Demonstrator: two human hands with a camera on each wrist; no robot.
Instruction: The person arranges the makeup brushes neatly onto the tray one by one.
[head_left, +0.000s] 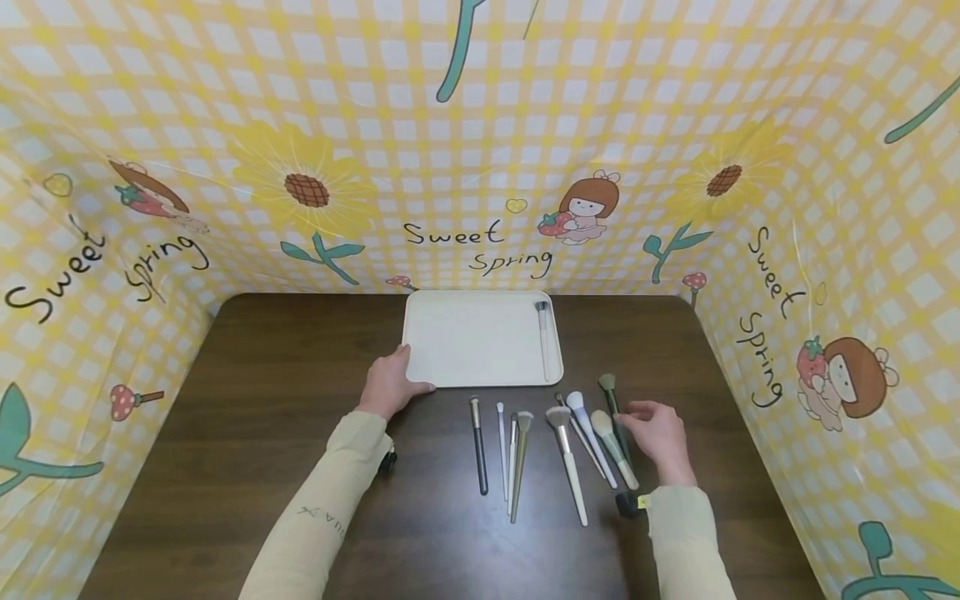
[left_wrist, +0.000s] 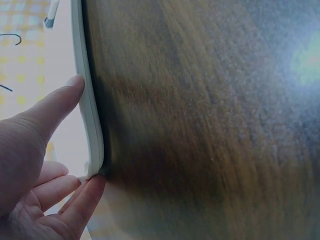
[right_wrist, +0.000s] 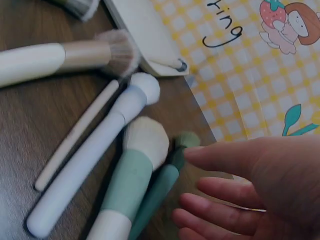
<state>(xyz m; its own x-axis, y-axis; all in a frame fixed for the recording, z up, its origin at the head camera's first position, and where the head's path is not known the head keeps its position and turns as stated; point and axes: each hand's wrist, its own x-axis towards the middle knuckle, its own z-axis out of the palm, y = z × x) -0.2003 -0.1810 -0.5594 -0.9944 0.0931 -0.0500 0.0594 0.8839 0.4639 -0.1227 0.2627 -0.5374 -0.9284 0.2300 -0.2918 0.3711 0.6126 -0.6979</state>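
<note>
My left hand [head_left: 388, 383] holds the near left corner of a white rectangular tray [head_left: 472, 342], its thumb along the front rim and its fingers at the side. On the tray's right side lies a makeup brush [head_left: 543, 342] with a pale handle. My right hand [head_left: 658, 429] is beside a dark green makeup brush [right_wrist: 155, 197], thumb and fingers apart around its upper part with no grip on it. Next to that brush lies a fluffy brush with a light green ferrule [right_wrist: 127, 175], then a lavender-white brush [right_wrist: 85, 160].
More brushes lie on the dark wooden table [head_left: 285, 417] in front of the tray: a wide cream-handled brush [head_left: 570, 467], a black-handled brush [head_left: 478, 446] and several slim ones. Yellow checked cloth [head_left: 465, 150] rises behind the table and on both sides.
</note>
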